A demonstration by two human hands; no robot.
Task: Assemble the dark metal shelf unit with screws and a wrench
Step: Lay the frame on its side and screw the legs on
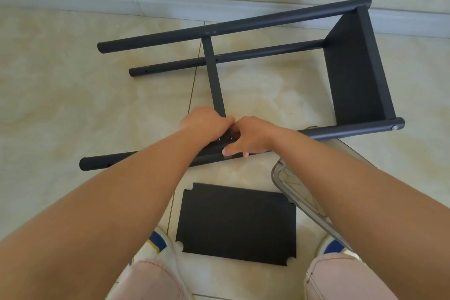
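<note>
Head camera is looking down at a dark metal shelf unit (pixel 243 56) lying on its side on a pale tiled floor (pixel 73 105), close to a grey baseboard (pixel 73 0). Four round legs are running roughly left to right, and a flat shelf panel (pixel 353 68) is sitting fixed between them at the right end, with a screw head (pixel 394 127) showing at the tip of the nearest leg (pixel 353 130). A thin crossbar (pixel 214 75) is running from the far upper leg down toward the hands.

Both hands are meeting at the middle of the nearest leg, where the crossbar is joining it. The left hand (pixel 207 122) is curling its fingers over the joint, knuckles up, and appears to be gripping something there, though what it has hold of is hidden. The right hand (pixel 248 136) is wrapping round the nearest leg, with thumb and fingertips showing along its underside. No wrench can be made out in either hand.

Nearer the person, a loose shelf panel (pixel 236 224) with notched corners is lying flat on the floor between two white shoes (pixel 160 246). A clear plastic container (pixel 299 192) is sitting just right of it, partly under the right forearm. Pale pink trouser legs (pixel 151 280) are filling the bottom edge.
</note>
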